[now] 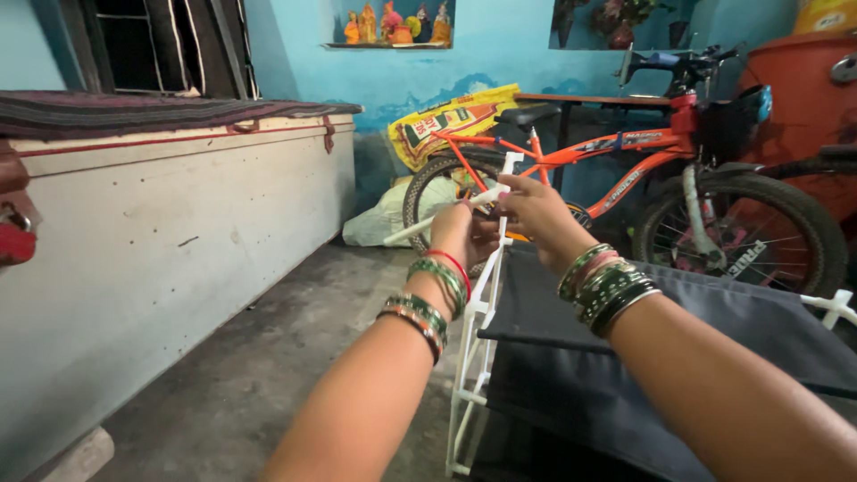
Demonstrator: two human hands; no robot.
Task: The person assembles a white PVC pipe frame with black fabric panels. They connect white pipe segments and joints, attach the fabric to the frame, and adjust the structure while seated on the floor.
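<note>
Two bare hands meet at the top of a white plastic frame [480, 330], a ladder-like lattice of thin tubes standing upright at the left edge of a dark grey fabric panel [714, 330]. A loose white rod [446, 217] slants from the frame's top down to the left. The left hand [460, 234] is curled around this rod, fingers closed on it. The right hand [536, 212] pinches the rod's upper end between thumb and fingertips, just where it meets the frame's upright post. Both wrists carry stacks of green and gold bangles [607, 287], and the left wrist also has a red thread.

The fabric panel stretches away to the right, with another white frame piece [835, 308] showing at its far edge. Underneath is a worn grey concrete floor [268, 375].

Behind the hands, an orange bicycle [625, 170] leans near the blue wall [500, 45], partly hidden by the hands. A yellow printed sack [446, 120] and a white bag [384, 219] lie beside its rear wheel. To the left stands a large whitish chest [178, 232] with a striped cloth on top. Small colourful figurines [393, 25] sit in a wall niche, and a big orange drum [803, 98] stands at the far right.
</note>
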